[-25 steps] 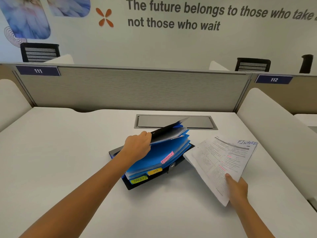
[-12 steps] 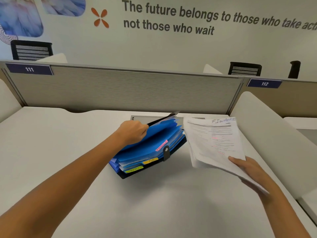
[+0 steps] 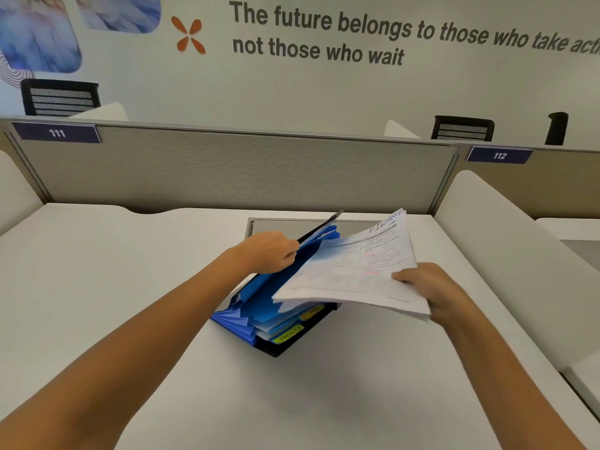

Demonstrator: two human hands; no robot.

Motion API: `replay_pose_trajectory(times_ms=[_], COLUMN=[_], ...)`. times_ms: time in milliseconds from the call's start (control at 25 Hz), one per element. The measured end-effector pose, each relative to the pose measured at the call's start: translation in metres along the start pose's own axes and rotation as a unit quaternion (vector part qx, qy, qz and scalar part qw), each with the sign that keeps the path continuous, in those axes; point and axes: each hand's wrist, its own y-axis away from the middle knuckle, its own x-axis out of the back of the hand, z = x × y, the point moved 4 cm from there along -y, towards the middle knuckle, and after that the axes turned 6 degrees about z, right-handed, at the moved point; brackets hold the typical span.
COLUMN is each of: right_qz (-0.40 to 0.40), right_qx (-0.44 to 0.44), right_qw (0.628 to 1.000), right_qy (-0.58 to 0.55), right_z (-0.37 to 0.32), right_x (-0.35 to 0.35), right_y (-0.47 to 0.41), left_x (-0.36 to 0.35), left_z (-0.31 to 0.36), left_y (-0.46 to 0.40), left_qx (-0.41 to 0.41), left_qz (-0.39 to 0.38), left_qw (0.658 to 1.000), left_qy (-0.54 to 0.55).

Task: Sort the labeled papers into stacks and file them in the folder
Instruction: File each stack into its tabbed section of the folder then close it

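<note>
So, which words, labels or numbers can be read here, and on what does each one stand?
"The future belongs to those who take" / "not those who wait": wall, cut off at right.
"111": left sign.
"112": right sign.
"FINANCE": paper stack, handwritten; its print is too small.
"SPORTS": yellow tab.
Orange tab: blurred.

The papers [image 3: 354, 274] hide the folder's [image 3: 259, 297] right half.

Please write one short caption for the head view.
Left hand holds open the blue accordion folder; right hand brings white "FINANCE" papers above it.
</note>
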Motion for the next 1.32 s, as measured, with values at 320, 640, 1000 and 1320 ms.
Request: replay_pose_trajectory(times_ms=[320, 640, 1000, 1320], right_qz=[0.099, 0.063, 0.057, 0.038], right_qx=[0.102, 0.108, 0.136, 0.136], right_qw=[0.984, 0.983, 0.966, 0.954], right_qy=[0.109, 0.133, 0.214, 0.263], right_z=[0.016, 0.036, 0.055, 0.058], right_x=[-0.064, -0.132, -0.157, -0.156], right_y=[-0.007, -0.015, -0.035, -0.055], left_x=[-0.003, -0.014, -0.019, -0.025], left_z=[0.010, 0.025, 0.037, 0.043], left_y=[-0.001, 0.003, 0.010, 0.015], left_qx=[0.000, 0.041, 0.054, 0.043], left_qz=[0.016, 0.040, 0.047, 0.046], left_qw=[1.000, 0.998, 0.997, 0.997], left_qy=[0.024, 0.032, 0.038, 0.036])
